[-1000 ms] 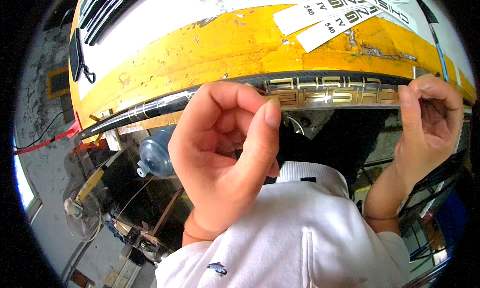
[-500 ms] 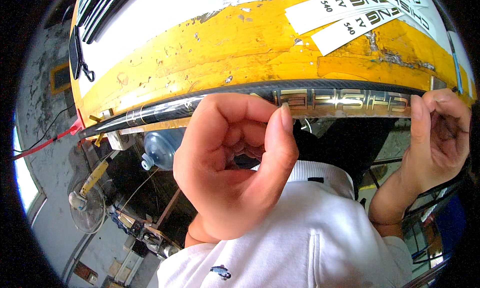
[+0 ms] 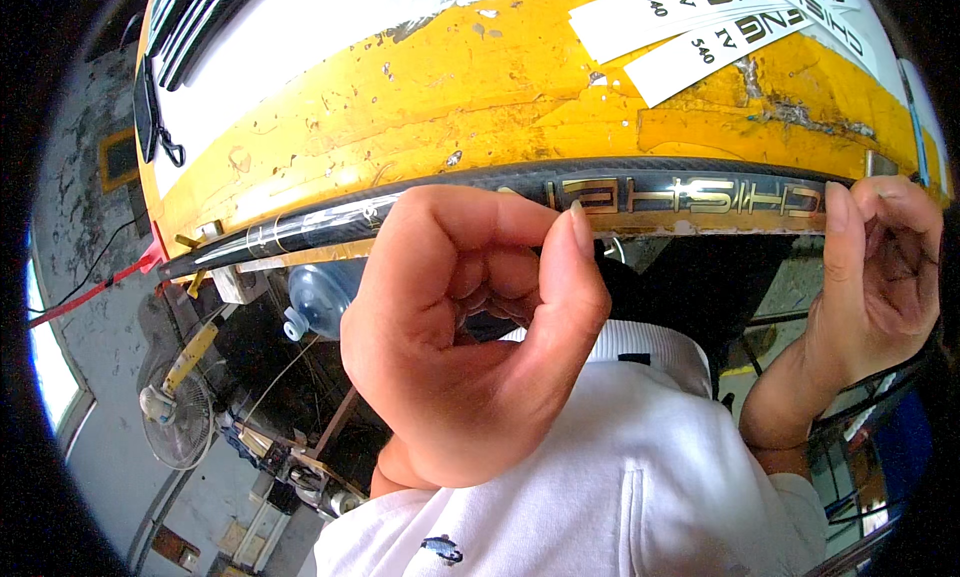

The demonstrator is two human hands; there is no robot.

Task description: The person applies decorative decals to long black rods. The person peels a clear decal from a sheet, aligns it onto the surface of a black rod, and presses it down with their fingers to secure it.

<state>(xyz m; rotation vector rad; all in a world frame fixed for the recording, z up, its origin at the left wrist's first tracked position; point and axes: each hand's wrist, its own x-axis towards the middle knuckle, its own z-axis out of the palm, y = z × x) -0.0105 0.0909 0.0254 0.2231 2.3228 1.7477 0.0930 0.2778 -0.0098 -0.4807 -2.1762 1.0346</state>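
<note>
A clear decal strip (image 3: pixel 700 205) with gold lettering runs along the near side of a long, glossy black carbon-look rod (image 3: pixel 320 220). My left hand (image 3: pixel 460 347) is curled into a ring, its thumb and forefinger pinched at the strip's lower edge. Further right, my right hand (image 3: pixel 880 277) pinches the strip's right end between thumb and forefinger. Between the two hands the strip is stretched lengthwise. My left forefinger covers some of the lettering, and whether the film touches the rod cannot be made out.
Behind the rod lies a worn yellow tabletop (image 3: pixel 480 87) with white lettered sheets (image 3: pixel 700 52) at the back right. Several black rods (image 3: pixel 205 22) lie at the back left. A red clamp-like piece (image 3: pixel 150 252) sits by the rod's left end. Below are a blue water bottle (image 3: pixel 325 302) and a fan (image 3: pixel 178 422).
My left fingertips have shifted very slightly to the right. The film's glare has lessened, so its lower part looks darker. Both pinches persist.
</note>
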